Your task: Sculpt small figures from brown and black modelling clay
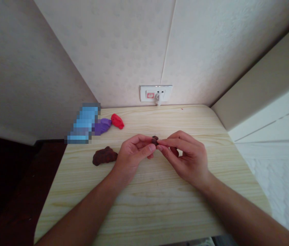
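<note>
My left hand (132, 153) pinches a small dark brown piece of modelling clay (155, 140) between thumb and fingers, just above the middle of the table. From the other side, the thumb and index finger of my right hand (190, 153) close on the same piece. Another bit of brown clay (175, 151) shows behind the right thumb; whether the curled fingers hold it or it lies on the table, I cannot tell. A larger, lumpy brown clay mass (105, 156) rests beside my left wrist.
On the pale wood-grain table (144, 208), purple clay (103, 126) touches red clay (117, 121) at the back left. A blurred blue object (83, 123) lies at the left edge. Behind stands a wall with a socket (156, 93) and plug. A dark-edged object (198, 241) shows at the bottom.
</note>
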Motion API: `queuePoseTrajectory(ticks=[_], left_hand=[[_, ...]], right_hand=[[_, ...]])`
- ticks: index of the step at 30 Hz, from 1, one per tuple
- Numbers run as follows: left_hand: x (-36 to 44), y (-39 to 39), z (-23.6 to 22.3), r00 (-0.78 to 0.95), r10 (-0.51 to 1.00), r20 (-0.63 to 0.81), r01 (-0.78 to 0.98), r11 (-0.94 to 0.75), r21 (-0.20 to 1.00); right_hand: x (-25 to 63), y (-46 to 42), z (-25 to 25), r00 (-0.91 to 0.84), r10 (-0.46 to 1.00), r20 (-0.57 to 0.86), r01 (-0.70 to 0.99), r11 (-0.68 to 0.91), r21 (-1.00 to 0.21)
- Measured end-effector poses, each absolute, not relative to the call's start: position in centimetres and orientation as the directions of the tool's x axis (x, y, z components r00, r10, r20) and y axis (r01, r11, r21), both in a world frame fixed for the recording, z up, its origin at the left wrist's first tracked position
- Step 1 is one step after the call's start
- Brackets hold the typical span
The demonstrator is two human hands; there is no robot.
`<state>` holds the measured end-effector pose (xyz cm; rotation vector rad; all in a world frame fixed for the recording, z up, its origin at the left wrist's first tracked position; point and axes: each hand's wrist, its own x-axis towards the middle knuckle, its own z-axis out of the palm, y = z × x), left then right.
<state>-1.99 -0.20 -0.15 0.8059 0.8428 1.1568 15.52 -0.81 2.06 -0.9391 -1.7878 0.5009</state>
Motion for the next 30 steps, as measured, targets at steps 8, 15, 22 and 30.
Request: queuePoseTrajectory(ticks=[8,15,22,30], left_hand=[[-2.05,-0.16,-0.54,0.211,0.97,-0.121,-0.436,0.204,0.877],[-2.13,-0.19,-0.67,0.22,0.969,-0.11,-0.414,0.195,0.889],[-2.1,-0.2,-0.68,0.214,0.97,-0.11,-0.415,0.193,0.889],[-2.03,-0.22,-0.34,0.215,0.968,-0.129,-0.453,0.216,0.865]], right_hand=[[15.54,-0.96,2.38,-0.183,0.79,0.585,0.363,0.607,-0.707],[15.42,-0.9,2.44,-0.189,0.801,0.568,0.391,0.592,-0.705],[15.49,-0.99,2.52,-0.218,0.776,0.591,0.415,0.622,-0.664],[15.68,-1.14,2.06,-0.151,0.82,0.553,0.381,0.564,-0.732]])
